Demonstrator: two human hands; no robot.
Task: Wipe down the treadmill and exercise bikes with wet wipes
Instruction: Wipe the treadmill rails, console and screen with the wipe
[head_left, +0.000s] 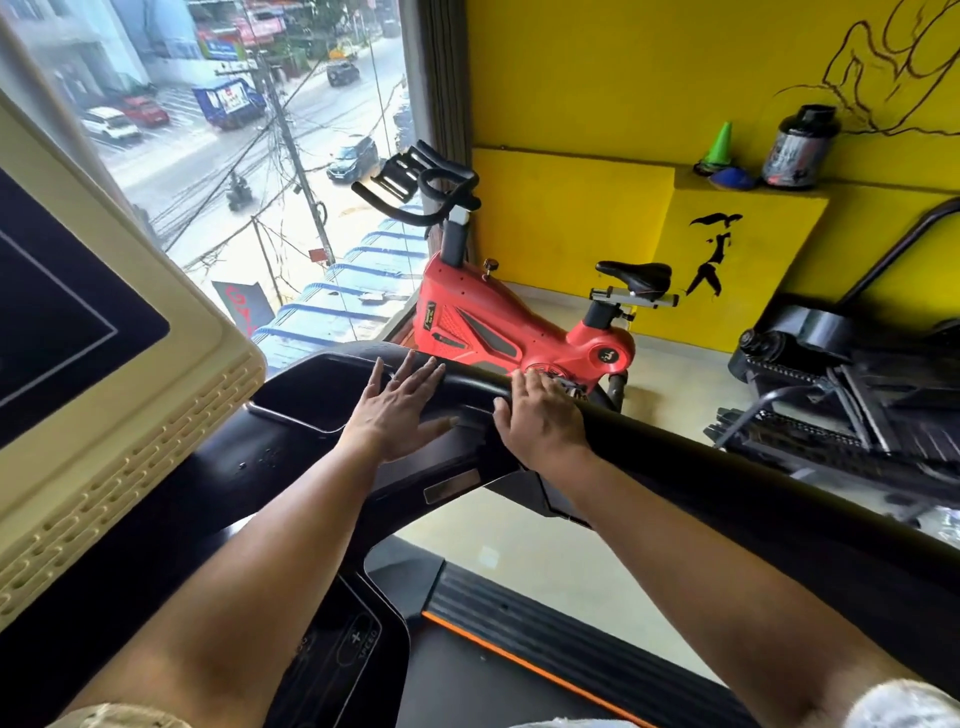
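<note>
Treadmill handrail (675, 452), long axis running 10-to-4 o'clock: left hand (400, 410) lies flat, fingers straight, at its 10 o'clock end; right hand (540, 421) curls round it just beside; no wipe visible.

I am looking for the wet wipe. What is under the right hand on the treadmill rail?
Only the black treadmill rail shows around the right hand, whose fingers curl over it. No wipe edge shows, but the palm covers whatever lies beneath.
</note>
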